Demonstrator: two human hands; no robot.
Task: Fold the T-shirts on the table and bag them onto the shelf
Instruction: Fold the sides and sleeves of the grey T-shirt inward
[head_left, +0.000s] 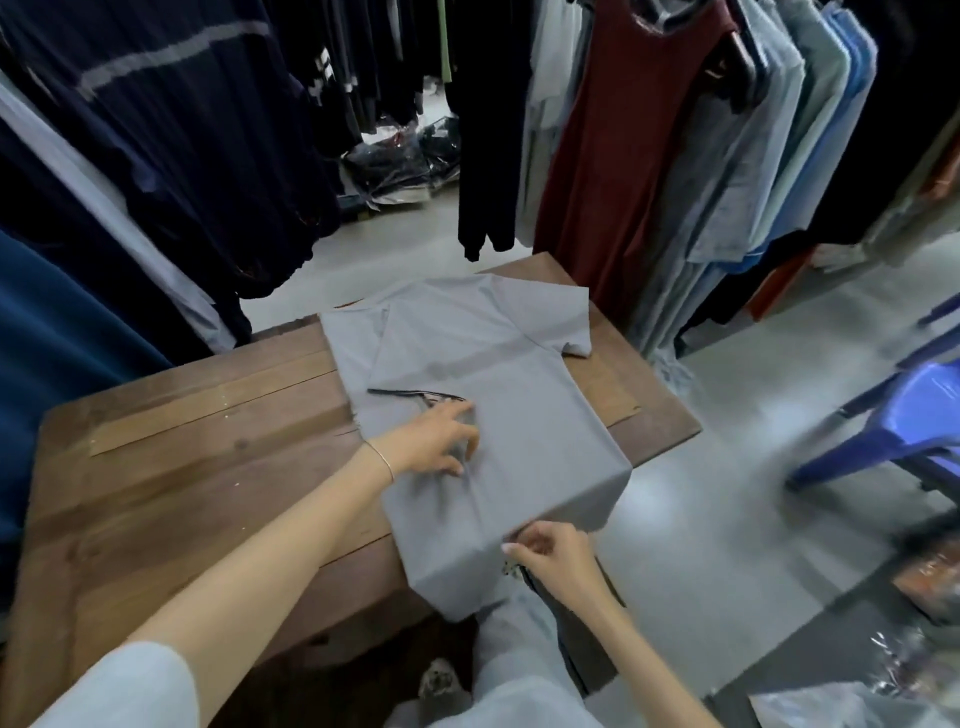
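Observation:
A grey T-shirt (498, 374) lies on the right part of the wooden table (171, 467), one side folded inward, with a dark neckline edge showing near its middle. Its lower part hangs over the table's near right corner. My left hand (441, 441) rests on the middle of the shirt just below the neckline, fingers bent and pressing the cloth. My right hand (550, 556) pinches the shirt's hanging edge at the table corner. No bag or shelf can be made out.
Racks of hanging clothes surround the table: dark navy garments (171, 145) at left, a maroon dress (639, 140) and pale blue shirts (779, 156) at right. Bagged clothes (405, 161) lie on the floor beyond. A blue plastic chair (904, 421) stands at right.

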